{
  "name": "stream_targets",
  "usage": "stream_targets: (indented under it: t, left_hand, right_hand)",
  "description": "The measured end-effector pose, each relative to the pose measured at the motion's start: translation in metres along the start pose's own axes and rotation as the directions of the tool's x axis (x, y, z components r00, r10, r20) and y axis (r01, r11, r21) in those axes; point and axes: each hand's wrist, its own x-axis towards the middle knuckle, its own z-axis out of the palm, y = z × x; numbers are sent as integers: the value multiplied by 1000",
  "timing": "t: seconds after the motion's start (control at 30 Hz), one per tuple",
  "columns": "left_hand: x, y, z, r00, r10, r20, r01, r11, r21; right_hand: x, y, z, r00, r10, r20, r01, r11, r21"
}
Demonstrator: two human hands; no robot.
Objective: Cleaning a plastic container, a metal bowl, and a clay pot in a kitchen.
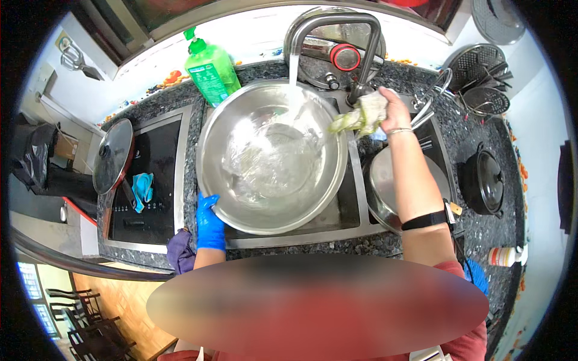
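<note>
A large stainless steel basin (212,149) rests over the left sink bowl, with some water in it. Its near left rim is gripped by my left hand (209,223), which wears a blue rubber glove. My bare right hand (396,113) holds a crumpled, wet green-and-white dishcloth (368,113) just beyond the basin's right rim. From the bent steel faucet (336,18) a stream of water (293,67) falls into the far side of the basin. Partly behind my right forearm, a round steel pot (380,180) sits in the right sink bowl.
A green pump bottle (210,74) stands behind the basin. Left is a black cooktop (156,158) bearing a lidded pan (114,155) and a blue cloth (142,189). A purple cloth (179,250) hangs at the counter edge. Rightward are a black lidded pot (483,185) and strainers (485,100).
</note>
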Motion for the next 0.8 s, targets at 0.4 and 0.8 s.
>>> stream_targets:
  t: [0.4,0.8]
  left_hand:
    - [-20,42,71,976,190,102,-216,852,477]
    - [-69,89,116,627,688,366,-543,49,838]
  right_hand:
    - [54,-41,-20,818,-533,217,199,-91,-976]
    - [34,-20,9,843,-517,145,59,-178,-982]
